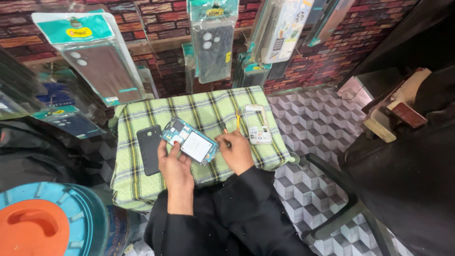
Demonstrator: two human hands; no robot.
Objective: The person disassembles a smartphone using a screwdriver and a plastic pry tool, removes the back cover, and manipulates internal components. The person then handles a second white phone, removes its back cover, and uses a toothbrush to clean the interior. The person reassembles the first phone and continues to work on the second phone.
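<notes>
An opened phone (190, 140) with its blue board and white battery showing is held above a green plaid cloth (213, 111). My left hand (173, 163) grips the phone from below at its near left corner. My right hand (236, 149) is closed around a thin tool whose tip points at the phone's right edge. A black back cover (149, 148) lies flat to the left of the phone. To the right lie a white phone front (258, 124) and yellow tweezers (238, 118).
Packaged phone cases (102, 64) hang on a brick-pattern wall behind the small cloth-covered table. A blue and orange round object (42, 220) sits at the lower left. A dark chair (403, 161) stands to the right on a cube-pattern floor (303, 189).
</notes>
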